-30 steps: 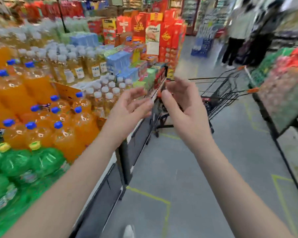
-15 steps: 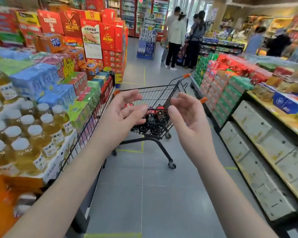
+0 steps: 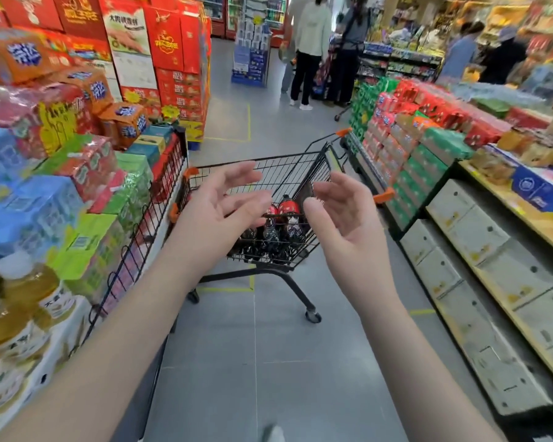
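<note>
Both hands are raised in front of the person, palms turned toward each other, with a gap between them. The left hand (image 3: 217,215) has its fingers spread and only a little bent, and it holds nothing. The right hand (image 3: 342,218) is the same, fingers loose and apart, nothing in it. They do not touch each other and they touch no object.

The shopping cart (image 3: 294,173) stands on the grey floor (image 3: 256,362) of the aisle, beyond the hands and apart from them. In the view the left hand covers the cart's left side and the right hand covers part of its right side, so the middle of the basket shows in the gap between them. The cart is close to the wire fence (image 3: 147,218) of the left display.

Inside the cart, dark bottles (image 3: 288,215) with red labels stand upright on the bottom of the basket, close together, more toward its right end. There are perhaps four of them, but the hands hide a part.

On the left display lie coloured drink packs (image 3: 87,173), and at its near corner stand tea bottles (image 3: 23,282) with white caps. On the right, white cartons (image 3: 460,250) fill the low shelf. People (image 3: 310,43) stand at the far end of the aisle
</note>
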The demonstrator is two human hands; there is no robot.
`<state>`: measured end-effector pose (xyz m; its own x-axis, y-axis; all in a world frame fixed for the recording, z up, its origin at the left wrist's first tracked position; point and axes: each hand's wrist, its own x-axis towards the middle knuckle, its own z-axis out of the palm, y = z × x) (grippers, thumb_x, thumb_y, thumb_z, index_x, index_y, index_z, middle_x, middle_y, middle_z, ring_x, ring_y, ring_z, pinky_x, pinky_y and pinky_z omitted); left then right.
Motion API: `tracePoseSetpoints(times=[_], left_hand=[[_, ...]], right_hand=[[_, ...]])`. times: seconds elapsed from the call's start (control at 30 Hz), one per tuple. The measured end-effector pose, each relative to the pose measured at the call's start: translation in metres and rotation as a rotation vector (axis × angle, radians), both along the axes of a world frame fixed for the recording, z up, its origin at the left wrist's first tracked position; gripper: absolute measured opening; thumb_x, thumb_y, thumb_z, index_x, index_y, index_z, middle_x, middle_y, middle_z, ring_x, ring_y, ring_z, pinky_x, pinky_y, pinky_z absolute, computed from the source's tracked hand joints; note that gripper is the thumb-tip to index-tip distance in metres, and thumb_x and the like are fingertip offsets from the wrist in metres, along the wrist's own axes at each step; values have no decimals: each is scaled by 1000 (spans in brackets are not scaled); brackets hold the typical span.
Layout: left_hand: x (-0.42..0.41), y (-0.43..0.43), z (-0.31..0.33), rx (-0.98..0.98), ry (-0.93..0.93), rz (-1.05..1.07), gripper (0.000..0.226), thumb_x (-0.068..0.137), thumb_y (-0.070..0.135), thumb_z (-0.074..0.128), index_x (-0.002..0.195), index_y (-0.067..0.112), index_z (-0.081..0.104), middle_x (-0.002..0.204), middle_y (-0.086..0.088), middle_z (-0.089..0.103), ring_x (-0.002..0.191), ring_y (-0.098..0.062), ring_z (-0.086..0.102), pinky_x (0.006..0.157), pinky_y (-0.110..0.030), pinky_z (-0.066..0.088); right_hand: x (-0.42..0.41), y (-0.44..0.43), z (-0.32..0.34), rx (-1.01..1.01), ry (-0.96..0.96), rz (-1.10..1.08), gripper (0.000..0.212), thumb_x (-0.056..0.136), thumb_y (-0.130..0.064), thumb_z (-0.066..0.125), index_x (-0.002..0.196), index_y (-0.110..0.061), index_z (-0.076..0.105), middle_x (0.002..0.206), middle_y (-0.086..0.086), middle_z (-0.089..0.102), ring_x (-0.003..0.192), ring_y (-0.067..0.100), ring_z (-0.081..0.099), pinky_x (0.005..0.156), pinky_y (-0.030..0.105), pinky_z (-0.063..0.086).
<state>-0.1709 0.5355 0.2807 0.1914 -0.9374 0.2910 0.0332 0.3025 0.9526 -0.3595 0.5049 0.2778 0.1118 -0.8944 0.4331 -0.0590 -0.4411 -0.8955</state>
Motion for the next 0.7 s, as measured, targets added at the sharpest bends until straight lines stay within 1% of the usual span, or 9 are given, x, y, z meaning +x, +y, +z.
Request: tracePoseSetpoints(times=[0.13,0.23,0.3,0.37,0.47,0.6,0.7], left_hand=[[8,-47,-5,11,9,17,55,84,30,71,137,24,54,140,-1,63,121,-16,71,87,-31,64],[12,-86,-7,16,-4,34,59,85,30,71,140,21,54,139,-1,63,121,-16,71,87,-32,64],[13,-115,-8,24,-12,51,61,85,29,71,142,18,53,138,-2,63,121,-16,70,89,-34,64],[14,-144,-8,38,-20,58,61,84,28,70,142,18,52,138,-2,63,122,-17,70,90,-36,64],[16,-188,-5,58,-45,63,61,84,27,71,142,18,53,137,-1,63,122,-16,70,88,-34,64],[24,-237,-3,66,-60,119,61,83,29,71,141,18,54,137,-1,63,122,-20,70,92,-39,64],[34,-262,-6,77,-83,143,60,84,31,71,141,21,54,138,0,63,121,-19,70,94,-44,63]], right_hand=[[11,-52,-7,18,-5,26,49,95,-29,72,140,-20,55,130,-3,69,127,12,63,116,44,47],[17,-98,-11,13,-43,44,49,97,-25,73,141,-17,55,130,-2,69,128,12,64,117,45,46],[22,-131,-12,11,-63,64,50,96,-29,74,141,-17,55,129,-4,69,128,12,64,116,46,47],[27,-163,-13,14,-86,80,54,93,-37,74,140,-20,55,129,-5,69,128,12,64,116,48,47],[32,-210,-13,22,-103,119,52,92,-35,74,139,-22,55,129,-5,69,128,11,63,117,46,46],[40,-265,-11,14,-86,177,54,93,-35,73,142,-20,54,131,-6,68,129,10,63,117,44,47],[51,-297,-11,23,-70,203,54,93,-33,72,143,-19,54,131,-6,68,128,9,63,117,42,46]])
